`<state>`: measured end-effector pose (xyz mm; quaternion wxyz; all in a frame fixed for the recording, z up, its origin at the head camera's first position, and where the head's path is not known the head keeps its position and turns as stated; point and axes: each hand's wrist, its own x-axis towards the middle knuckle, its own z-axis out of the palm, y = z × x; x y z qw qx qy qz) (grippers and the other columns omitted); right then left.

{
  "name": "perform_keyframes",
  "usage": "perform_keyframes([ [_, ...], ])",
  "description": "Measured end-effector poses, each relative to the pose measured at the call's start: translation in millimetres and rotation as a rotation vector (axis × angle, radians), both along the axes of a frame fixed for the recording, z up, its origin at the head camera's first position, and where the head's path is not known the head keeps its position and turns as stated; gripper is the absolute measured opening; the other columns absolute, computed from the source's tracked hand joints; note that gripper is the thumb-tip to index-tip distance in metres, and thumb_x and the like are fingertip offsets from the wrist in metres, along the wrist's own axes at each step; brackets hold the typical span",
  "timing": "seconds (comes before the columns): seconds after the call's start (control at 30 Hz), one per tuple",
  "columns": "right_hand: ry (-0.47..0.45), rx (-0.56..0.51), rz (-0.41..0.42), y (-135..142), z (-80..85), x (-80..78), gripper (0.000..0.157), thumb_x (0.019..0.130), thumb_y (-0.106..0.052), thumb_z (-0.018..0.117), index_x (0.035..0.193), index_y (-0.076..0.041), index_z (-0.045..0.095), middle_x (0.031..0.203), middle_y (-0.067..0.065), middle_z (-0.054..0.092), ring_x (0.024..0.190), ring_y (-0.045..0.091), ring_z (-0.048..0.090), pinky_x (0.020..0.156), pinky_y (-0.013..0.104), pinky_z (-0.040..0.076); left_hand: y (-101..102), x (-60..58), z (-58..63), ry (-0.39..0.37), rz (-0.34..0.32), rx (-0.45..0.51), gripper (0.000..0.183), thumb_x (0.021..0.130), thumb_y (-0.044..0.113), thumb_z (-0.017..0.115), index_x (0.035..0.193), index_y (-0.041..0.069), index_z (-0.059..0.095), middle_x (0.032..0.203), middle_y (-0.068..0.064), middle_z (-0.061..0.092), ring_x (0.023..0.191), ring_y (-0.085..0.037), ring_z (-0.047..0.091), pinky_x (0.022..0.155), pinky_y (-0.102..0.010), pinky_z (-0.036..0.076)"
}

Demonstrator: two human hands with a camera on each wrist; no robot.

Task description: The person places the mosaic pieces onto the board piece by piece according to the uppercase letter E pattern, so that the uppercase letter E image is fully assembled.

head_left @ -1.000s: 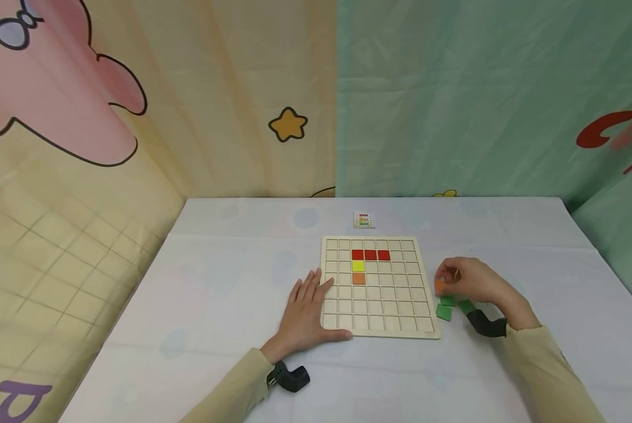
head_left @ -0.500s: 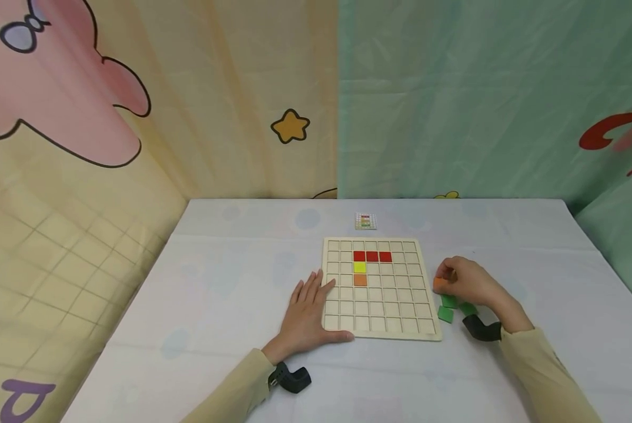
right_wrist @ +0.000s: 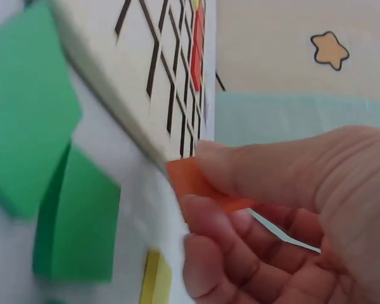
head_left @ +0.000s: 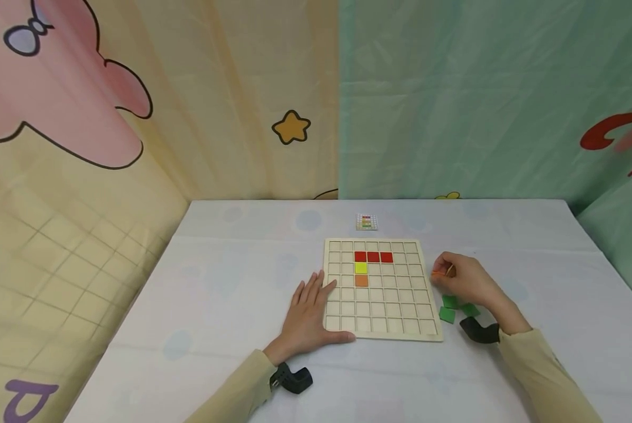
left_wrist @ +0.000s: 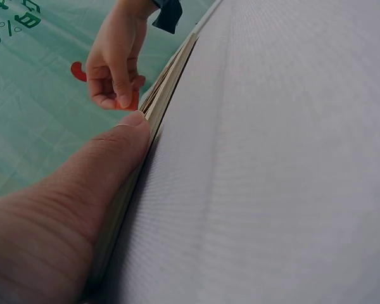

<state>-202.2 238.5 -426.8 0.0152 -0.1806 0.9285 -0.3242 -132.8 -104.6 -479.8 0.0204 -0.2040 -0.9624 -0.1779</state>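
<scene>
My right hand (head_left: pixel 469 282) pinches an orange square tile (right_wrist: pixel 189 180) between thumb and fingers, just beyond the right edge of a pale wooden grid board (head_left: pixel 400 295). In the head view the held tile appears almost edge-on. My left hand (head_left: pixel 306 320) rests at the board's lower left corner, its fingers straight along the left side and its thumb (left_wrist: pixel 123 136) against the near edge. On the board lie a row of red tiles (head_left: pixel 373 257), with a yellow tile (head_left: pixel 360 268) and another orange tile (head_left: pixel 361 281) below the leftmost red one.
Several green tiles (head_left: pixel 447 315) lie on the table right of the board, close below my right hand. A yellow piece (right_wrist: pixel 153 278) shows beside them in the right wrist view. Behind the board lies a small pattern card (head_left: pixel 366 221). Printed curtains surround the white-covered table.
My right hand has risen slightly away from the green tiles and shifted a little left, tilting the pinched orange tile. My left hand keeps its place on the board.
</scene>
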Motion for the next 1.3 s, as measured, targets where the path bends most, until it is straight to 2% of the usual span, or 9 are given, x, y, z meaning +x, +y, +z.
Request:
perform_keyframes([
  [0.17,0.06,-0.099,0.029,-20.3,-4.4,-0.6,0.011,0.085,-0.006,0.071,0.089,-0.007,0.061,0.074,-0.001,0.053,0.06,0.014,0.047,0.052,0.027,0.041,0.5,-1.7,0.4,0.0,-0.002,-0.005,0.111,0.068,0.076,0.063,0.15,0.01,0.026,0.157,-0.014,0.009,0.143,-0.025,0.003,0.113,-0.043,0.002],
  [0.4,-0.034,-0.164,0.15,-61.2,-8.9,-7.3,0.009,0.086,-0.013,0.071,0.091,-0.01,0.063,0.076,-0.003,0.055,0.063,0.013,0.051,0.058,0.027,0.045,-0.5,-3.2,2.2,0.001,0.003,-0.005,0.11,0.068,0.076,0.063,0.149,0.01,0.027,0.157,-0.014,0.01,0.143,-0.026,0.003,0.113,-0.044,0.003],
  [0.6,-0.068,-0.178,0.209,-79.2,-11.0,-13.0,0.004,0.088,-0.006,0.067,0.092,-0.007,0.065,0.08,-0.002,0.059,0.068,0.014,0.054,0.063,0.03,0.047,-0.8,-3.6,1.7,0.009,0.003,-0.012,0.11,0.068,0.076,0.062,0.149,0.01,0.028,0.156,-0.014,0.011,0.143,-0.026,0.004,0.113,-0.045,0.004],
  [0.73,-0.058,-0.163,0.189,-87.8,-13.1,-12.5,0.004,0.088,-0.005,0.067,0.092,-0.005,0.066,0.08,-0.003,0.06,0.068,0.013,0.054,0.064,0.03,0.048,-0.9,-2.3,1.2,0.0,0.007,-0.017,0.111,0.068,0.078,0.061,0.149,0.01,0.027,0.157,-0.014,0.01,0.143,-0.026,0.003,0.113,-0.044,0.004],
  [1.03,0.007,-0.1,0.073,-102.5,-14.3,-5.1,0.005,0.084,-0.005,0.071,0.087,-0.007,0.068,0.077,-0.004,0.061,0.068,0.014,0.053,0.063,0.03,0.047,-0.5,-0.7,2.1,-0.002,0.014,-0.016,0.111,0.068,0.078,0.061,0.149,0.01,0.027,0.157,-0.014,0.01,0.143,-0.025,0.003,0.113,-0.043,0.003],
  [1.13,0.0,-0.061,0.041,-102.6,-13.1,-2.4,0.005,0.084,-0.007,0.072,0.088,-0.008,0.07,0.08,-0.003,0.061,0.068,0.014,0.052,0.063,0.03,0.046,0.2,-0.7,1.4,-0.005,0.011,-0.015,0.111,0.068,0.078,0.061,0.149,0.01,0.026,0.157,-0.014,0.01,0.143,-0.025,0.003,0.113,-0.044,0.003],
  [1.3,-0.011,-0.005,0.033,-101.0,-12.3,-1.3,0.006,0.084,-0.009,0.072,0.09,-0.009,0.073,0.082,-0.003,0.06,0.068,0.015,0.048,0.061,0.029,0.043,-0.1,-0.6,0.4,0.006,0.007,-0.015,0.111,0.068,0.078,0.061,0.149,0.011,0.027,0.157,-0.014,0.01,0.143,-0.025,0.004,0.113,-0.044,0.004],
])
